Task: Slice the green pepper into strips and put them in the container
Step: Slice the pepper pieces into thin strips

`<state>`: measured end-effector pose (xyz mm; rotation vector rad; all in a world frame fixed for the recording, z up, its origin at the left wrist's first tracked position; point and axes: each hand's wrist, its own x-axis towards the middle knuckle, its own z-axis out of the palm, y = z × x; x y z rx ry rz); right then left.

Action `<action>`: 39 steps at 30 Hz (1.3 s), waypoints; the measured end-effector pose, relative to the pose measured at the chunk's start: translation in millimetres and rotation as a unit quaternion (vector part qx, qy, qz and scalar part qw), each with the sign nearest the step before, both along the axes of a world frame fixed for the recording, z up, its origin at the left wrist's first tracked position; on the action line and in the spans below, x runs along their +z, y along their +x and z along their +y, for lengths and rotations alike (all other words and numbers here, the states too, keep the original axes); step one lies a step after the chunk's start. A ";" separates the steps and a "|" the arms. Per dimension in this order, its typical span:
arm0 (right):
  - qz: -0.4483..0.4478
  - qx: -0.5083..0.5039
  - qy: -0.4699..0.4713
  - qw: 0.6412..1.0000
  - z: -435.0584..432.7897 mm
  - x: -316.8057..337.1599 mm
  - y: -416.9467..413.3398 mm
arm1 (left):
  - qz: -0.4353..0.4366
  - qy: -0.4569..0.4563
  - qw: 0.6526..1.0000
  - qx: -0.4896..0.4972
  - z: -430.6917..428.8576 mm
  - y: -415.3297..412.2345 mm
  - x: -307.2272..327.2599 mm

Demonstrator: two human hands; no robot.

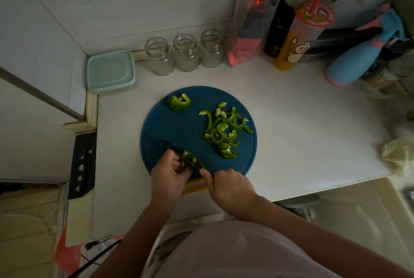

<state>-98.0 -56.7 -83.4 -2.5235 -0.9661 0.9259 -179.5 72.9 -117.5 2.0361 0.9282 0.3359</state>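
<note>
A round blue cutting board (pixel 179 129) lies on the white counter. A pile of green pepper strips (pixel 224 132) covers its right half, and a larger pepper piece (pixel 179 102) sits at its far left edge. At the board's near edge my left hand (pixel 170 174) pins down a small pepper piece (pixel 188 158). My right hand (pixel 230 188) grips a dark-bladed knife (pixel 177 150), its blade running up-left across that piece. A mint-green lidded container (pixel 111 71) stands at the back left of the counter.
Three empty glass jars (pixel 184 52) line the back wall. To their right stand a plastic bag (pixel 246 31), a dark bottle (pixel 279 28), an orange drink cup (pixel 300 35) and a blue spray bottle (pixel 363 58). A crumpled plastic bag (pixel 398 154) lies at the counter's right edge.
</note>
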 end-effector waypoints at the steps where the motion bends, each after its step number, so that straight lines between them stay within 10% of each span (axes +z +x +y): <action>1: -0.003 0.002 -0.001 1.000 0.5 -0.9 0.1 | 0.000 0.001 1.000 0.000 -0.2 0.2 0.9; 17: 0.002 -0.030 -0.007 1.000 21.2 -15.3 2.9 | -0.003 -0.011 1.000 -0.022 1.5 -1.7 1.5; 24: 0.226 -0.198 0.092 0.949 10.7 -21.5 34.3 | -0.019 -0.013 1.000 -0.004 3.0 -2.5 -5.3; 39: 0.068 -0.023 0.090 0.993 -18.3 -6.0 8.0 | 0.011 -0.003 1.000 0.000 -6.8 9.4 -2.8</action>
